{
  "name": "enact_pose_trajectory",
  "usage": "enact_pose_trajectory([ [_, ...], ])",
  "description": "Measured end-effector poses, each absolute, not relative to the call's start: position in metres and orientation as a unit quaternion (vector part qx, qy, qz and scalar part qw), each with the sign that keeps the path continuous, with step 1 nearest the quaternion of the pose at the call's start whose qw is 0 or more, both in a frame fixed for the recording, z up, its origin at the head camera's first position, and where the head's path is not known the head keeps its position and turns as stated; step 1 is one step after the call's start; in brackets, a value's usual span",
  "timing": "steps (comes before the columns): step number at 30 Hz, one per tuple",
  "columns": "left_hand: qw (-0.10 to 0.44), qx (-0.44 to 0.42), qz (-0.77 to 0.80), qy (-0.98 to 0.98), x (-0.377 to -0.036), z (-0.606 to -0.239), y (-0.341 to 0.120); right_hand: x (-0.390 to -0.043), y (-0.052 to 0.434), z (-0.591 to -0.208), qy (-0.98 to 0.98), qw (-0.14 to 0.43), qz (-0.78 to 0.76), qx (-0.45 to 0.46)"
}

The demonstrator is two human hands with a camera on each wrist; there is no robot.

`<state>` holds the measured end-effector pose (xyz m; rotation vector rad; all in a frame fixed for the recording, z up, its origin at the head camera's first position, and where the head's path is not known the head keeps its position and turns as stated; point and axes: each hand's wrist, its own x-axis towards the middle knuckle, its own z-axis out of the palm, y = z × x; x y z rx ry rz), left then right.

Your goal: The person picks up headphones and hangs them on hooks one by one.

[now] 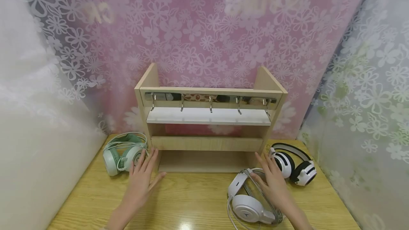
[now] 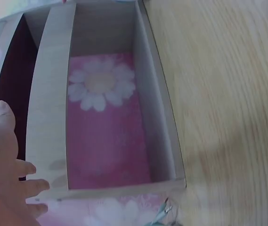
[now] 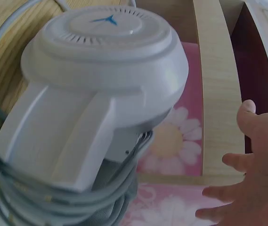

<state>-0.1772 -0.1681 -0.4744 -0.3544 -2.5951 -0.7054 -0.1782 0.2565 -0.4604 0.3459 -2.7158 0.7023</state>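
Observation:
A light wooden rack stands on the table, with a row of metal hooks along its upper front rail. My left hand is at the rack's lower left side, fingers spread and reaching forward, and its fingertips overlap the mint-green headphones in the head view. At the lower right side my right hand has its fingers straight and apart, just behind the grey-white headphones with their coiled cable. Neither hand grips anything. In the right wrist view, an ear cup of the grey-white headphones looms large beside the hand.
Black-and-white headphones lie on the table right of the rack. A white shelf sits below the hooks. Pink flowered sheeting hangs behind, and pale sheeting borders the right side. The wooden table extends in front.

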Motion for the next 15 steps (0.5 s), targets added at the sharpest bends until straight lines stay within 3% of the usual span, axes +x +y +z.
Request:
enact_pose_trajectory([
  [15, 0.268, -0.14, -0.306, -0.903, -0.184, -0.44, -0.201, -0.181, 0.29, -0.461, -0.904, 0.208, 0.363, 0.089],
])
